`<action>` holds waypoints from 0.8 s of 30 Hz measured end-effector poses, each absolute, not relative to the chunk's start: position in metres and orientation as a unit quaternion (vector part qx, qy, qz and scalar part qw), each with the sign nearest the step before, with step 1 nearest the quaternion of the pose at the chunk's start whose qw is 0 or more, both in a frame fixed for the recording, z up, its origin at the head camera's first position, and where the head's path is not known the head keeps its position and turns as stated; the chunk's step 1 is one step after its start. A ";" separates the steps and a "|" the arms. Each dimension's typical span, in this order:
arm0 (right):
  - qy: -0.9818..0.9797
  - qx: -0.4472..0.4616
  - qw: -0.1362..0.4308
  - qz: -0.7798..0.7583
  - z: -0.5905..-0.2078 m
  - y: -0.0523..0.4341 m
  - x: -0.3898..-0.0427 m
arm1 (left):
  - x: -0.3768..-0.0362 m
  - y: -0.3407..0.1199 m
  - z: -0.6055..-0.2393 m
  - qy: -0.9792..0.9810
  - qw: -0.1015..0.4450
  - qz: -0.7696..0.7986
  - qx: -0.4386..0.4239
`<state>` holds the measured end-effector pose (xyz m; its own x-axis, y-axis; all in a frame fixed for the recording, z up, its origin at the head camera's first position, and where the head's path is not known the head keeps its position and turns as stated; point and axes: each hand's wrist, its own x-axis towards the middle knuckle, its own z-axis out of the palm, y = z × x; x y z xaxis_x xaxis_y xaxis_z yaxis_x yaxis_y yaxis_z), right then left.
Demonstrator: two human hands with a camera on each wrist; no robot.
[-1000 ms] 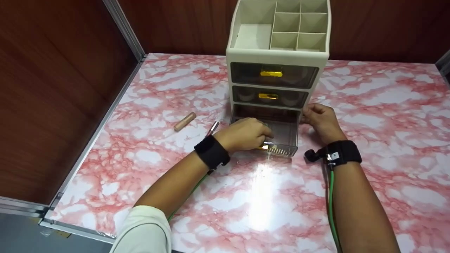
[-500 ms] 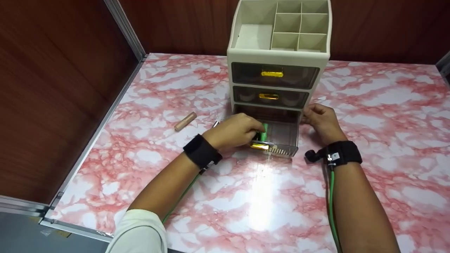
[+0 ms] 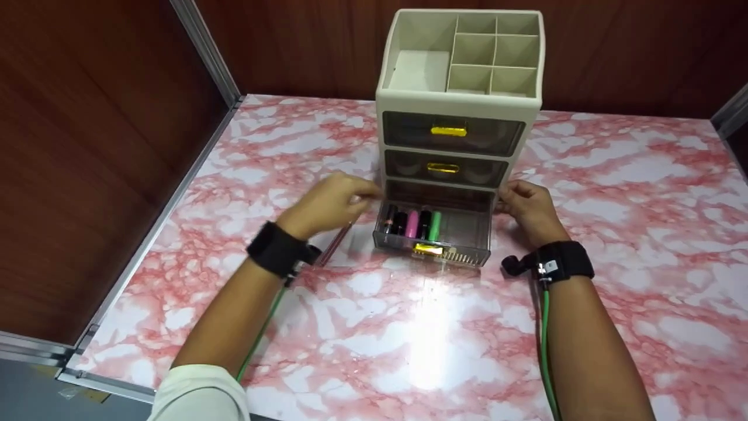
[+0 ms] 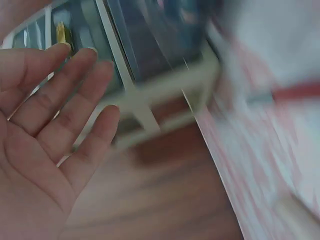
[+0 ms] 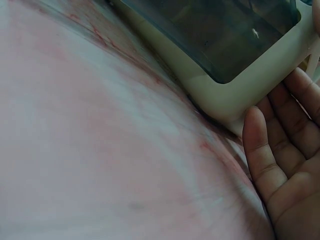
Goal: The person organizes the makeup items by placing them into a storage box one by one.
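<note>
A cream drawer organizer [image 3: 459,102] stands at the back, its bottom drawer [image 3: 467,228] pulled out. Inside that drawer, at its left, several lipstick-like tubes lie side by side: black ones, a pink tube [image 3: 412,224] and a green tube [image 3: 435,225]. My left hand [image 3: 327,206] hovers just left of the drawer, holding nothing; the left wrist view shows its fingers [image 4: 75,117] extended. Below it on the table lies a slim red tube with a silver cap [image 3: 335,244]. My right hand [image 3: 529,207] rests against the organizer's lower right side, fingers [image 5: 256,122] at its edge.
Two upper drawers with yellow handles [image 3: 449,131] are closed. The organizer's top has one large compartment [image 3: 419,70] and several small ones. A blurred beige tube [image 4: 297,215] lies on the marbled table [image 3: 327,339]. Brown panels [image 3: 304,47] border the table behind and at left.
My left hand has left the drawer and moved left over the table, uncovering the row of tubes. It now hides the beige tube in the head view. My right hand stays at the organizer's side.
</note>
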<state>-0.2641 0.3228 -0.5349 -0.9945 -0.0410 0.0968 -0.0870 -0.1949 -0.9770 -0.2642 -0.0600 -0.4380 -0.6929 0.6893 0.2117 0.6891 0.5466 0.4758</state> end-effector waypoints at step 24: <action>-0.650 0.044 0.011 0.759 -0.535 0.323 -0.262 | -0.301 -0.146 -0.491 0.952 0.019 0.208 0.224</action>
